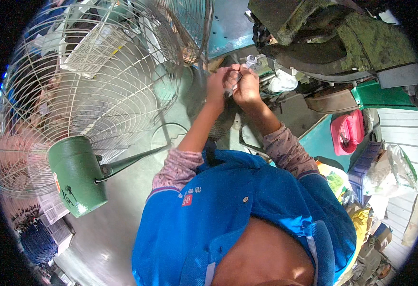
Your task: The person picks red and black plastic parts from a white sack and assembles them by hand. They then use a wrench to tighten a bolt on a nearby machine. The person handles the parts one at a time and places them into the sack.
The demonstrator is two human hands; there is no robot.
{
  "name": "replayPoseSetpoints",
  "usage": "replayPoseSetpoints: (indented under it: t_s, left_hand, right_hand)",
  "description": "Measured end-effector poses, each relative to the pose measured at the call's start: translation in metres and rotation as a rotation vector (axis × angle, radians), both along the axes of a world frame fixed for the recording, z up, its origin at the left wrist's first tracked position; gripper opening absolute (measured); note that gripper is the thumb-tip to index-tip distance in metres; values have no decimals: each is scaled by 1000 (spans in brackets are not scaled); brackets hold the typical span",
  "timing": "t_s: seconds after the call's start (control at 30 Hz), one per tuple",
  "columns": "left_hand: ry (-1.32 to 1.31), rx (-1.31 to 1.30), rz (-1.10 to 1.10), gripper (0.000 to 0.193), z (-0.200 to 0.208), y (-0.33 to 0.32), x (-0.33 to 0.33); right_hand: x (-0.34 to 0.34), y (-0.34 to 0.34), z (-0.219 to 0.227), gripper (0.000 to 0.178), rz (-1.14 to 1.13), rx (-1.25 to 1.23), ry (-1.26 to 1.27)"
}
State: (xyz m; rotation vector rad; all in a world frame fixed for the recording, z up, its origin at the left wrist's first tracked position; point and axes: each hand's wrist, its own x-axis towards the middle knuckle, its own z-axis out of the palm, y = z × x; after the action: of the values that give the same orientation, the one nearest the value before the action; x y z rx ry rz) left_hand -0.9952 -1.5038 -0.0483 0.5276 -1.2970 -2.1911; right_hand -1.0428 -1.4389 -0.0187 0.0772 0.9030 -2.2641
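In front of my chest, both hands are close together on a silver metal wrench. Its ringed end (251,60) sticks out beyond my fingers on the far side, and its other end (228,92) shows below them. My left hand (216,86) is closed with its fingertips on the shaft. Pressed up beside it, my right hand (247,88) pinches the same tool. Fingers hide the middle of the wrench. Just past the hands lie metal machine parts (265,64) and a crumpled clear plastic bag (282,82).
A large green-motored fan (78,174) with a wire cage (99,90) stands close on my left. Heavy, grimy machinery (357,43) hangs over the far right. A pink container (346,132), blue crates (363,167) and plastic bags (394,164) sit to my right.
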Motion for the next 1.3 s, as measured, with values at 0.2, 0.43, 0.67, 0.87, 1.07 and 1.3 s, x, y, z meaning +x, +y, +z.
replayPoseSetpoints:
  t_s: [0.2, 0.43, 0.67, 0.87, 1.07, 1.3]
  left_hand:
    - [92, -244, 144, 23, 4, 10, 13]
    - [12, -180, 118, 21, -9, 5, -5]
    - [-36, -258, 99, 21, 1, 4, 0]
    - [18, -215, 32, 21, 1, -5, 1]
    - [73, -33, 174, 18, 7, 15, -1]
    - [-16, -104, 182, 20, 5, 15, 5]
  right_hand:
    - [-13, -14, 0, 32, 65, -24, -230]
    - [-15, -15, -11, 41, 17, -117, -157]
    - [-7, -19, -22, 44, -103, -131, 54]
    - [0, -27, 2, 33, -176, -3, -114]
    - [-6, -21, 1, 34, -140, 83, -20]
    - [8, -21, 3, 42, -197, -33, 252]
